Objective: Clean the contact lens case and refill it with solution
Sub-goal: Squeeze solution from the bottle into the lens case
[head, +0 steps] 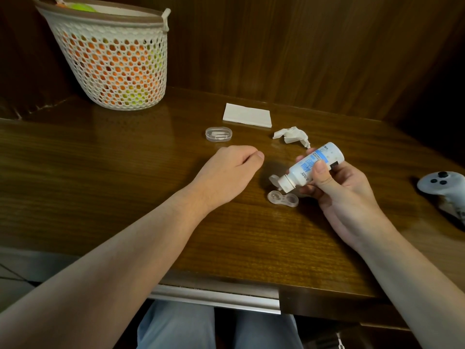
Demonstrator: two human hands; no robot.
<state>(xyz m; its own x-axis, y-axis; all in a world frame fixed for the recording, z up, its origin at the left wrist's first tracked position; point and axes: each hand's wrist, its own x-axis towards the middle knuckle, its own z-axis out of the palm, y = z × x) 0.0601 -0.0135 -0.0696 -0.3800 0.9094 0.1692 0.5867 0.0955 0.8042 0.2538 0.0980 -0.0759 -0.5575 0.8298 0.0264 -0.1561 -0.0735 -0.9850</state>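
Observation:
A clear two-well contact lens case (283,198) lies open on the wooden table (125,172). My right hand (337,187) grips a white solution bottle (310,167) with blue print, tilted nozzle-down, its flip cap open, the tip just above the right well of the case. My left hand (232,168) rests on the table to the left of the case, fingers loosely curled, holding nothing. A crumpled tissue (292,136) lies behind the bottle.
A folded white tissue (247,115) and a small clear oval box (218,134) lie further back. A white mesh basket (113,59) with orange and green balls stands at the back left. A grey controller (445,187) sits at the right edge.

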